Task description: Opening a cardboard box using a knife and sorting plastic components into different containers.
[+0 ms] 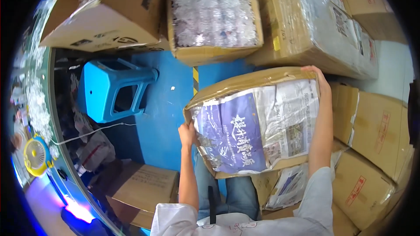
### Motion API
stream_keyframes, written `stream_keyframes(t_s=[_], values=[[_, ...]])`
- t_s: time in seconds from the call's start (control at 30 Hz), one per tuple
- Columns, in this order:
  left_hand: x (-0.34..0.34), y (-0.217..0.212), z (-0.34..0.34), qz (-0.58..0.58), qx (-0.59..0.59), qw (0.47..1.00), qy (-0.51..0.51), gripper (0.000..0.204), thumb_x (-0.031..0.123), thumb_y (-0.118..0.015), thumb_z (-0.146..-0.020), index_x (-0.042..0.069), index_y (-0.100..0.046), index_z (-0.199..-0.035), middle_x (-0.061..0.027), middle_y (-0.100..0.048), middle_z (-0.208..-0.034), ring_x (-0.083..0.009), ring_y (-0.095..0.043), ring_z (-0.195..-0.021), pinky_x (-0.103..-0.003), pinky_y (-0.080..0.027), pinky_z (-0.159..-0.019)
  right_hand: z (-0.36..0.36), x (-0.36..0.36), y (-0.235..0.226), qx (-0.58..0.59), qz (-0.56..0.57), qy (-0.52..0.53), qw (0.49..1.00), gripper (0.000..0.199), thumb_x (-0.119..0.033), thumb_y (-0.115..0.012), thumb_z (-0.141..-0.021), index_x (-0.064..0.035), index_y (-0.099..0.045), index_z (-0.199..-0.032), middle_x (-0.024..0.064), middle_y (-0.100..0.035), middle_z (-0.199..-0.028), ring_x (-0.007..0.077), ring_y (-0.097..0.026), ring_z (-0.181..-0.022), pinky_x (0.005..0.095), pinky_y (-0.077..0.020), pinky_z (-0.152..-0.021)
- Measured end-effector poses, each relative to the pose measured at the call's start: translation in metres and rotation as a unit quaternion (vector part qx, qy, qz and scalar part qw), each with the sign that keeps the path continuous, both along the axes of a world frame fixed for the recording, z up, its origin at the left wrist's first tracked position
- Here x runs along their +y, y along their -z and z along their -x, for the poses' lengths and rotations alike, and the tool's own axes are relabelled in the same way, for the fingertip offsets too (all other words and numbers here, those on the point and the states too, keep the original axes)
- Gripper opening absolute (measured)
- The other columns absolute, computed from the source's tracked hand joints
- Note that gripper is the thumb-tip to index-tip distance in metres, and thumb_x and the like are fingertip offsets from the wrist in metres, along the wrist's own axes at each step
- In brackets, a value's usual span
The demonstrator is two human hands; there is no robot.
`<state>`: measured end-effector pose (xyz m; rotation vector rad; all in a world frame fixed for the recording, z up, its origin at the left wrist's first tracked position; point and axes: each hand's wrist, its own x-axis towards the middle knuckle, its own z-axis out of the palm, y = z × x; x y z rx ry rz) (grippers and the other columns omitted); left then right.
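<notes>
In front of my legs is a shallow cardboard box [245, 78], tilted, its top covered with newspaper [288, 118] under clear plastic. My left hand [187, 134] is closed on the box's left edge, fingers partly hidden by the side. At the far right corner my right hand [314, 71] wraps over the rim, its forearm lying along the right side. Beyond it stands an open carton [214, 56] filled with many small clear plastic pieces.
A blue plastic stool [98, 91] lies on its side on the blue floor [164, 87]. Cartons [367, 126] crowd the right, and a large plastic-wrapped carton [306, 30] stands at the far right. On the left are a workbench with a yellow fan [37, 155] and a white cable [94, 131].
</notes>
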<state>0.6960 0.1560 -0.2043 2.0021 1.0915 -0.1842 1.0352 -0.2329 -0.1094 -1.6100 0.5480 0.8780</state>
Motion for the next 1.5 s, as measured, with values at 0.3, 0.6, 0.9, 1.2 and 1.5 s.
stream_keyframes(t_s=[0.3, 0.6, 0.9, 1.2, 1.5], values=[[-0.012, 0.000, 0.008, 0.013, -0.005, 1.000, 0.017, 0.024, 0.020, -0.049, -0.078, -0.003, -0.056, -0.073, -0.0239, -0.054, -0.066, -0.0398, -0.052, -0.061, -0.045, -0.040, -0.058, 0.003, -0.002, 0.001, -0.002, -0.023, -0.018, 1.000, 0.032, -0.031, -0.042, -0.074, -0.0080, -0.057, -0.090, 0.0040, -0.056, -0.084, 0.0165, -0.050, -0.076, 0.0278, -0.0399, -0.072], [-0.012, -0.002, -0.010, 0.034, -0.006, 0.999, 0.011, 0.025, 0.020, -0.048, -0.078, -0.003, -0.056, -0.073, -0.0253, -0.052, -0.065, -0.0399, -0.052, -0.062, -0.046, -0.041, -0.060, -0.022, -0.063, 0.016, -0.212, 0.135, -0.085, 0.964, 0.035, -0.026, -0.038, -0.082, -0.0038, -0.054, -0.103, 0.0083, -0.056, -0.101, 0.0191, -0.050, -0.095, 0.0293, -0.0367, -0.084], [0.007, -0.008, 0.004, 0.010, 0.011, 1.000, -0.011, 0.024, 0.022, -0.047, -0.077, 0.000, -0.057, -0.075, -0.0247, -0.053, -0.065, -0.0395, -0.053, -0.063, -0.046, -0.042, -0.058, 0.152, 0.185, -0.029, -0.523, 0.253, -0.255, 0.773, 0.020, -0.006, -0.053, -0.070, -0.0056, -0.055, -0.090, 0.0083, -0.055, -0.095, 0.0235, -0.048, -0.096, 0.0343, -0.0339, -0.086], [-0.043, -0.017, 0.092, 0.195, -0.103, 0.960, -0.169, 0.036, 0.024, -0.050, -0.079, 0.002, -0.049, -0.108, -0.0184, -0.059, -0.083, -0.0260, -0.059, -0.076, -0.031, -0.045, -0.068, 0.168, 0.324, 0.035, -0.496, 0.143, -0.557, 0.650, 0.024, -0.017, -0.055, -0.068, -0.0081, -0.055, -0.090, 0.0083, -0.056, -0.090, 0.0273, -0.048, -0.093, 0.0392, -0.0345, -0.083], [-0.073, -0.031, 0.136, 0.166, 0.006, 0.978, -0.124, 0.032, 0.011, -0.051, -0.067, -0.003, -0.050, -0.095, -0.0244, -0.056, -0.085, -0.0392, -0.054, -0.079, -0.044, -0.044, -0.070, 0.198, 0.387, 0.085, -0.478, 0.322, -0.701, 0.421, 0.025, -0.027, -0.058, -0.065, -0.0069, -0.055, -0.080, 0.0109, -0.056, -0.078, 0.0256, -0.056, -0.075, 0.0362, -0.0466, -0.059]])
